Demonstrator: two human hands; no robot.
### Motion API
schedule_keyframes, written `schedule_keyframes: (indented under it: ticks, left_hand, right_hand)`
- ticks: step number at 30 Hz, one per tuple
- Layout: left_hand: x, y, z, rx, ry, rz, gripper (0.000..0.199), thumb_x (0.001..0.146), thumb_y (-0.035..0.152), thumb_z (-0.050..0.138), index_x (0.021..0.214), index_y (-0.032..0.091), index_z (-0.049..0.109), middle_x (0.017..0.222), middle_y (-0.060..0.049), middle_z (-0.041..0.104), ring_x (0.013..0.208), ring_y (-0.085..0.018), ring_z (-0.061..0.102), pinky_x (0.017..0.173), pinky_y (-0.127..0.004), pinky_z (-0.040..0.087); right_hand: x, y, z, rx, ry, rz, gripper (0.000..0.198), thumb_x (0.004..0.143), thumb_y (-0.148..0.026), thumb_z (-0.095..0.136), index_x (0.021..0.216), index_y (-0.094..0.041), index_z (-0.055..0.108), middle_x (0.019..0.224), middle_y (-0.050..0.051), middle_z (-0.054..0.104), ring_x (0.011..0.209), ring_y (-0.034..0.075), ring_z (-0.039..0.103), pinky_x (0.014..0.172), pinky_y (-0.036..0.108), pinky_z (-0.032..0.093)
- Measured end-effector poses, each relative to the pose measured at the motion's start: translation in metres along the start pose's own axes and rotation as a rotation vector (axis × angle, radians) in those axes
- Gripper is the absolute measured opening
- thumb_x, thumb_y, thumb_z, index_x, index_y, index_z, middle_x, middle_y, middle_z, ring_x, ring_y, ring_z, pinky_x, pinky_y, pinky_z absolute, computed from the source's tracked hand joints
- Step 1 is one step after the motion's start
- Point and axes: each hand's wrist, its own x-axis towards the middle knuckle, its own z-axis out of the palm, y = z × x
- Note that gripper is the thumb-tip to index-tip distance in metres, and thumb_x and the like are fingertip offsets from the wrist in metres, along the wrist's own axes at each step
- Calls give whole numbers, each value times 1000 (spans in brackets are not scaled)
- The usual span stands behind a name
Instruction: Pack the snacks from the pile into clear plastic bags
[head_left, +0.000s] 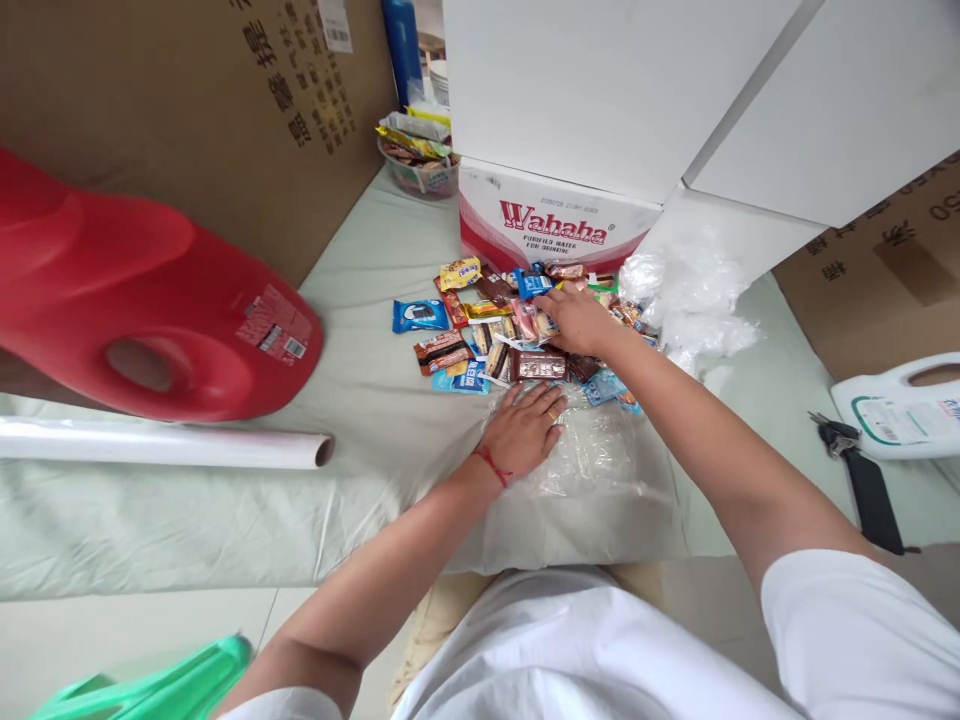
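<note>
A pile of small wrapped snacks lies on the cloth-covered table in front of a Wahaha water carton. My right hand reaches over the pile, its fingers bent at the lower edge of a blue snack packet; the fingertips show only in part. Close by lie a pink wrapper and a brown chocolate-coloured packet. My left hand rests flat with fingers outstretched on a clear plastic bag, just in front of the pile. A blue packet with a dark cookie picture sits at the pile's left edge.
The Wahaha carton and white boxes stand behind. Crumpled clear plastic is at right, with keys and a white bottle beyond. A red jug, white film roll and snack bowl are left.
</note>
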Motion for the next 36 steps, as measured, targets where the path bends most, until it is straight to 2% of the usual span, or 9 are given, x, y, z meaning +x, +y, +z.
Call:
schedule_keyframes:
  ticks: [8, 12, 14, 20, 23, 26, 29, 32, 36]
  left_hand:
    - [-2, 5, 1, 39, 36, -29, 54, 107, 51, 33, 153, 28, 49, 161, -4, 48, 150, -27, 41, 125, -59, 24]
    - [-2, 6, 1, 45, 51, -15, 53, 108, 47, 30, 154, 27, 47, 161, -5, 48, 149, -27, 41, 123, -59, 24]
    - [-3, 5, 2, 44, 64, -8, 51, 109, 43, 30, 153, 26, 48, 159, -6, 50, 149, -27, 42, 124, -59, 23]
    - [-1, 3, 2, 57, 43, -14, 49, 108, 34, 31, 153, 29, 49, 161, -5, 48, 148, -29, 44, 122, -58, 27]
    - [-1, 5, 1, 51, 30, -31, 51, 107, 41, 33, 156, 32, 45, 163, -3, 45, 149, -28, 42, 123, -57, 25]
    - [-2, 5, 0, 51, 12, -30, 58, 104, 53, 40, 157, 29, 42, 164, -5, 42, 151, -30, 39, 124, -58, 22]
    - [-4, 5, 2, 58, -10, -24, 74, 98, 65, 49, 160, 25, 39, 167, -9, 38, 152, -34, 36, 124, -64, 21]
    - [-5, 4, 5, 74, -35, -5, 92, 89, 75, 56, 161, 24, 35, 169, -13, 32, 154, -38, 31, 124, -68, 17]
    - [-4, 7, 3, 105, -68, -7, 102, 84, 81, 57, 164, 24, 28, 169, -16, 29, 155, -38, 29, 123, -69, 15]
  right_hand:
    - [-12, -20, 2, 70, 90, 187, 62, 84, -30, 72, 140, -10, 55, 128, 21, 63, 122, 40, 51, 101, 51, 44]
    - [-55, -25, -5, 158, 343, 249, 67, 91, -40, 65, 148, -10, 46, 137, 22, 56, 123, 40, 48, 105, 53, 41]
    - [-88, -31, 2, 180, 380, 196, 69, 93, -39, 62, 153, -12, 41, 143, 22, 52, 126, 40, 46, 107, 55, 40]
    - [-187, -56, 30, 460, -31, -243, 57, 92, -26, 61, 147, -15, 50, 132, 21, 60, 117, 33, 55, 100, 48, 47]
    - [-225, -76, 20, 668, -245, -279, 53, 89, -31, 68, 139, -18, 57, 121, 16, 65, 110, 28, 60, 94, 39, 51]
    - [-254, -97, 9, 714, -441, -319, 44, 85, -38, 73, 125, -22, 65, 105, 9, 69, 96, 25, 64, 82, 34, 52]
    - [-270, -101, 0, 731, -531, -397, 45, 82, -44, 76, 120, -22, 67, 99, 8, 69, 91, 26, 65, 75, 32, 52]
    - [-270, -76, -19, 836, -395, -280, 54, 84, -43, 76, 132, -21, 62, 114, 11, 69, 102, 25, 65, 86, 33, 53]
    - [-246, -30, -35, 755, 10, 33, 55, 89, -36, 72, 140, -23, 55, 129, 13, 64, 116, 26, 62, 99, 38, 50]
